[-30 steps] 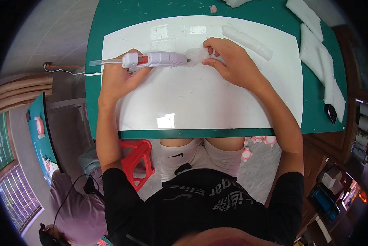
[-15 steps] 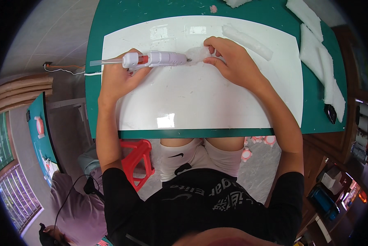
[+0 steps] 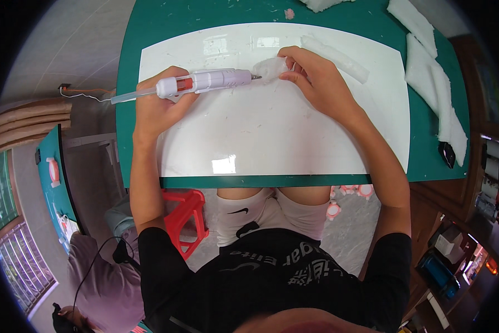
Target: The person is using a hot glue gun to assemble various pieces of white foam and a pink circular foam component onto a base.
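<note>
My left hand (image 3: 166,102) is closed round the handle of a white glue gun (image 3: 207,82), with a clear glue stick (image 3: 128,96) poking out of its back end. The gun's metal tip points right and reaches the edge of a translucent whitish piece (image 3: 270,69), thin and crumpled-looking. My right hand (image 3: 316,77) pinches that piece at its right side between thumb and fingers. Both hands are over a glossy white board (image 3: 249,144). Beyond my right hand lies a rolled strip of white wadding (image 3: 344,61).
The board rests on a green table (image 3: 133,33). Long white wadding pieces (image 3: 435,83) and a small black object (image 3: 447,154) lie along its right side. A red stool (image 3: 185,216) stands below at the left. Another person (image 3: 102,277) is at the lower left.
The glue gun has tilted, its back end with the glue stick dropping nearer to me. The whitish piece has turned slightly in my right hand and shows more of its surface.
</note>
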Demonstrator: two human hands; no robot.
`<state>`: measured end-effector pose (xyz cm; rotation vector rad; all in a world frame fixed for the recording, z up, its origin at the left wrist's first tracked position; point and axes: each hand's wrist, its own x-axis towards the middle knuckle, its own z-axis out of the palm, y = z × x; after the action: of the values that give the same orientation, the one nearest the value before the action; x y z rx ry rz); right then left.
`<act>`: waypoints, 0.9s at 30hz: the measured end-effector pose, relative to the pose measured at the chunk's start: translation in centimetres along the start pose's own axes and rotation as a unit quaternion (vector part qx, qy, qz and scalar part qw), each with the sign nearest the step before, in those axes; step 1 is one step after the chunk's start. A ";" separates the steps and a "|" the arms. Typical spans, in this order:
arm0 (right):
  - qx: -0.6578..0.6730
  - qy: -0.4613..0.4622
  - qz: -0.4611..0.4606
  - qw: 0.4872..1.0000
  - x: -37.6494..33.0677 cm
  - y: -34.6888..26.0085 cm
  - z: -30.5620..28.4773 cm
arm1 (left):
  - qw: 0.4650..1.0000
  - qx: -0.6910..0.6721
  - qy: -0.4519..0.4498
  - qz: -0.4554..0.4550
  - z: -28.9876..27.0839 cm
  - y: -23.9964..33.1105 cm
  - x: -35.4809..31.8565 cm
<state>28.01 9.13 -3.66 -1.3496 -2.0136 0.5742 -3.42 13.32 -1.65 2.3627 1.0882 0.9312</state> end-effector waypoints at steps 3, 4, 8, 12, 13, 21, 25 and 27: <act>0.010 0.005 0.000 1.000 0.2 0.1 0.1 | 0.999 -0.019 0.031 0.002 -0.1 0.1 0.1; 0.012 0.012 -0.009 1.000 0.3 0.2 0.2 | 0.998 -0.037 0.046 -0.002 -0.2 0.1 0.1; 0.032 0.007 -0.030 0.999 0.4 0.6 0.1 | 0.996 -0.055 0.073 0.022 0.0 -0.2 0.1; 0.073 -0.041 -0.006 0.996 0.5 0.4 -0.5 | 0.996 -0.065 0.059 -0.007 -0.1 -0.2 -0.1; 0.088 -0.054 0.009 0.995 0.5 0.4 -0.7 | 0.996 -0.073 0.052 0.001 0.0 -0.2 -0.1; 0.162 -0.071 0.030 0.984 0.6 0.8 -1.1 | 0.989 -0.135 0.057 -0.027 -0.4 -0.2 -0.4; 0.272 -0.090 0.114 0.951 0.6 1.9 -1.4 | 0.991 -0.121 0.059 -0.022 -0.4 0.0 -0.2; 0.260 -0.113 0.125 0.951 0.7 2.2 -1.8 | 0.991 -0.119 0.058 -0.017 -0.3 0.0 -0.1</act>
<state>30.54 10.64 -3.63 -1.2488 -1.6892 1.3240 -3.71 13.20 -1.43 2.1121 0.9956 1.1314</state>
